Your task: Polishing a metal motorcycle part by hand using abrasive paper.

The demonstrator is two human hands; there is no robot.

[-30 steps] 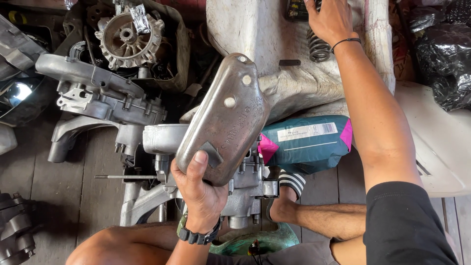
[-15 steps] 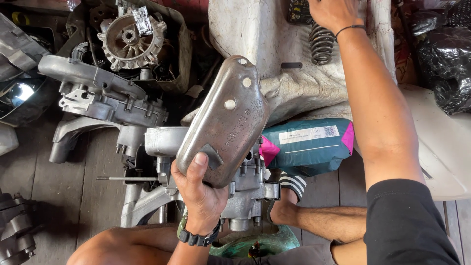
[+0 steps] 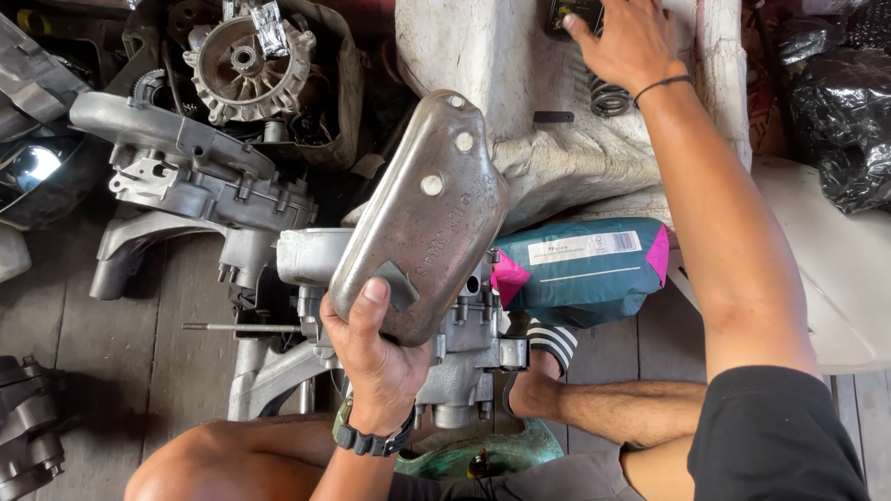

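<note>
**Left hand grips the metal cover, right hand reaches to the far tray**

Head view. The left hand (image 3: 376, 357) comes up from the bottom of the frame, wrist bent back, a dark watch strap around it. Its grip is closed on the lower end of a long, rounded metal cover (image 3: 422, 218) — the thumb lies flat across the cover's face beside a small dark patch, and the other fingers wrap around behind, out of sight. The cover is held tilted, its upper end toward the top right, above a grey engine casing (image 3: 455, 357) that stands on the wooden floor (image 3: 176, 315) between the person's bare legs.

The right arm stretches straight out along the right side of the frame, a dark sleeve at the shoulder and a thin black band at the wrist. The right hand (image 3: 626, 42) is palm down with fingers loosely spread — an open grip — over a stained whitish tray (image 3: 492, 83); its fingertips touch a small dark object (image 3: 568, 13) at the top edge. Whether it holds anything I cannot tell. A coil spring (image 3: 608, 97) lies just below the hand.

A teal and pink packet (image 3: 580, 269) lies just right of the cover. To the left sit another grey casing (image 3: 186, 176) and a round finned part (image 3: 246, 65).
</note>
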